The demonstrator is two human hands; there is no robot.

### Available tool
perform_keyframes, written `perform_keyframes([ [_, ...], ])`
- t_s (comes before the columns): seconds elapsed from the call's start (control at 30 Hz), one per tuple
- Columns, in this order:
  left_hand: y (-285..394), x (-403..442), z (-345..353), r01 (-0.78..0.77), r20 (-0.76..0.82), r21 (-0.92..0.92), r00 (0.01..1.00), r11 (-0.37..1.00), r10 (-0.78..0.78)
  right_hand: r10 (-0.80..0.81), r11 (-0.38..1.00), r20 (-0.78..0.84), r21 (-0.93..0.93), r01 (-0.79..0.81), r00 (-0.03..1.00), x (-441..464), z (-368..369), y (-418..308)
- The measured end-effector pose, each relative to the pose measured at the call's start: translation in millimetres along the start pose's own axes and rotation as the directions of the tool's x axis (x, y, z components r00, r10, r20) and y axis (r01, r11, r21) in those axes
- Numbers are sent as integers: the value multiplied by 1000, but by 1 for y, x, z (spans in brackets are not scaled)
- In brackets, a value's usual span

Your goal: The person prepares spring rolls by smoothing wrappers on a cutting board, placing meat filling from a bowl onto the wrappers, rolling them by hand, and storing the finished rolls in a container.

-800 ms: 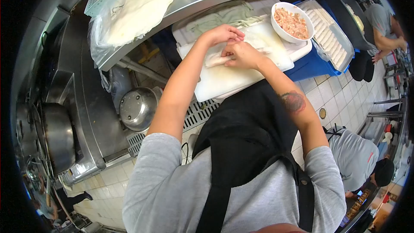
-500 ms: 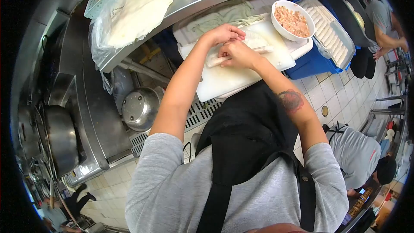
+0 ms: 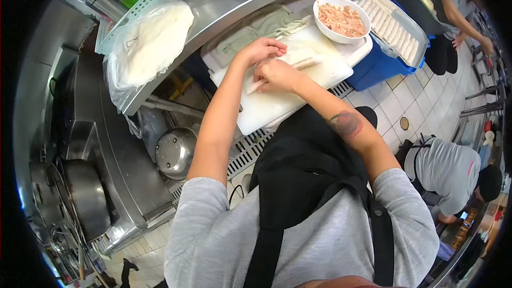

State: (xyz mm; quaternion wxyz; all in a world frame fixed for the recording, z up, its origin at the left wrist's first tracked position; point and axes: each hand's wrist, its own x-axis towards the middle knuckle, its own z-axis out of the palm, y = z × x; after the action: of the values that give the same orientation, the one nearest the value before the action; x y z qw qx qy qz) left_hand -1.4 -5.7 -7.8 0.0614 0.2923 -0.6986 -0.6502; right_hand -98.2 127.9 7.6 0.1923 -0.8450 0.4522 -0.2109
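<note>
Pale roll (image 3: 310,62) is now standing out past the right hand (image 3: 278,74)

Compared with the earliest frame, where its end was blending into the whiteness around it, the roll is showing as a distinct strip on either side of the right hand. It is lying on the white cutting board (image 3: 261,114), with what looks like a thin pale sheet (image 3: 301,52) spreading just beyond it. The right hand is clamping over the roll, its fingers bent and drawn together. The left hand (image 3: 258,52) is hanging close above the right, fingers curving; I cannot tell whether it is gripping anything. Judging by this clearer shape, the rolling is coming along.

The whole view is also tilting, so the white bowl (image 3: 345,37) of pinkish filling (image 3: 338,17) is appearing farther left. It is still sitting at the board's far right, just beside a tray (image 3: 423,42) that is holding a row of similar pale pieces (image 3: 388,24).
</note>
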Motion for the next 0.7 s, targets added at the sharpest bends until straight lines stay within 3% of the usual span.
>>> perform_keyframes([
  [0.17,5,-3,3,-22,-13,13,1000,1000,22,-42,999,-10,17,42,999,-9,-15,-3],
  [0.27,9,-19,10,-47,-39,54,998,997,49,-17,995,-138,98,31,990,-32,-47,21],
  [0.37,-4,-32,20,-238,-229,-21,947,971,227,49,998,-30,-47,-50,998,-49,-61,39],
  [0.4,-14,-33,20,-303,-351,118,878,945,326,48,999,-1,-11,-48,999,-53,-61,41],
  [0.5,27,-85,60,9,-492,520,821,854,291,115,992,-11,52,-114,993,-56,-55,40],
  [0.7,6,-98,98,80,-469,726,784,683,407,54,999,6,4,-54,999,-48,-57,36],
])
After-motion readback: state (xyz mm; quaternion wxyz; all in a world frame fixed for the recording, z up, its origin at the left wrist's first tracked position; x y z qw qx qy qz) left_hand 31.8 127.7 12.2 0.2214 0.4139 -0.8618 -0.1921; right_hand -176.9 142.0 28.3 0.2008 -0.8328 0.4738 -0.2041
